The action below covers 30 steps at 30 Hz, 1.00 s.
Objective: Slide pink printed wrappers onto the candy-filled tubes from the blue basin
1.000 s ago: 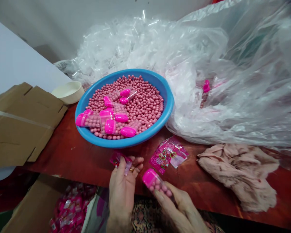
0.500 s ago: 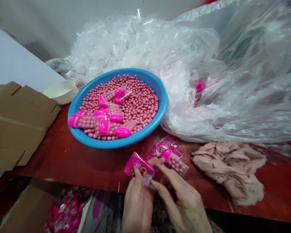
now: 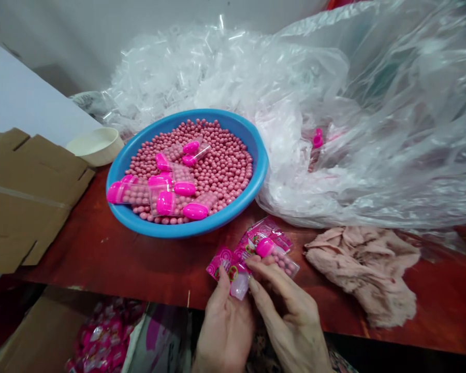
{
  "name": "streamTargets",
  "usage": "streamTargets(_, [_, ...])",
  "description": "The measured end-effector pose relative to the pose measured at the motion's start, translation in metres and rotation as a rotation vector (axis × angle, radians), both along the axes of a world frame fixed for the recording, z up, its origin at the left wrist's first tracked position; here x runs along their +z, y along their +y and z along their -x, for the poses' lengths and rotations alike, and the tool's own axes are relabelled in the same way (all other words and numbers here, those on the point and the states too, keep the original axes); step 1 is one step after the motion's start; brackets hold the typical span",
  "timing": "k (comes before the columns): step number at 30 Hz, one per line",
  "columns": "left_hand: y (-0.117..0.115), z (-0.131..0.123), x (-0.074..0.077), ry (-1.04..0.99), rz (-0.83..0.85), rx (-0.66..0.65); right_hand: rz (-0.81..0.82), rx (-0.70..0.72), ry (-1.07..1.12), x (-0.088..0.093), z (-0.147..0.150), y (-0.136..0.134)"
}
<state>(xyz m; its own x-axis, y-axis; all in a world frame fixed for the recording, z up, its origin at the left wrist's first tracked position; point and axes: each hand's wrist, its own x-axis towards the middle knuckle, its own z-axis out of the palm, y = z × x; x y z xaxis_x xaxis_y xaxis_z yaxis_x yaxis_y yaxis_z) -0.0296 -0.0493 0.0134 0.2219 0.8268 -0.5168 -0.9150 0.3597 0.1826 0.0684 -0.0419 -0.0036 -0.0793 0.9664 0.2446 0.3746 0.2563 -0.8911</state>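
Note:
My left hand (image 3: pixel 227 324) pinches a small pink printed packet (image 3: pixel 222 260) between thumb and fingers, near the table's front edge. A pale translucent part (image 3: pixel 239 286) shows at the packet's lower end, between both hands. My right hand (image 3: pixel 289 311) has its thumb and fingertips closed at the packet's right side. Just beyond my right fingertips lies a clear bottle (image 3: pixel 283 261) with a pink cap and pink balls inside, on top of more pink packets (image 3: pixel 270 231).
A blue basin (image 3: pixel 213 226) of pink balls holds several capped bottles. Clear plastic bags (image 3: pixel 295 171) spread behind it. A crumpled cloth (image 3: pixel 367 272) lies right; cardboard (image 3: pixel 27 197) and a white bowl (image 3: pixel 97 147) stand left. Below is a box of pink packets (image 3: pixel 104 334).
The packet in my left hand has shifted slightly right and turned, showing more of its pale part. Both hands have moved a little to the right and down.

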Motion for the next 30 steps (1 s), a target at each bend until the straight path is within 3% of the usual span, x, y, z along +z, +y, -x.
streamTargets(4, [-0.004,-0.008,-0.006,0.108,0.026,0.037,0.028,-0.031,-0.027,-0.009,-0.001,0.0])
streamTargets(9, [-0.011,-0.018,-0.02,0.288,-0.013,0.132,-0.11,-0.069,0.033,-0.017,-0.004,0.003])
streamTargets(14, [-0.008,0.011,-0.008,0.368,-0.058,0.194,-0.159,-0.075,0.099,-0.01,-0.011,0.01])
streamTargets(17, [-0.006,0.033,0.002,0.482,-0.005,0.164,-0.139,-0.018,0.128,0.001,-0.011,0.015])
streamTargets(21, [-0.008,0.043,0.004,0.631,-0.001,0.028,-0.176,0.057,0.19,0.011,-0.009,0.019])
streamTargets(30, [-0.004,0.046,0.004,0.696,-0.014,-0.084,-0.204,0.218,0.063,0.005,-0.011,0.011])
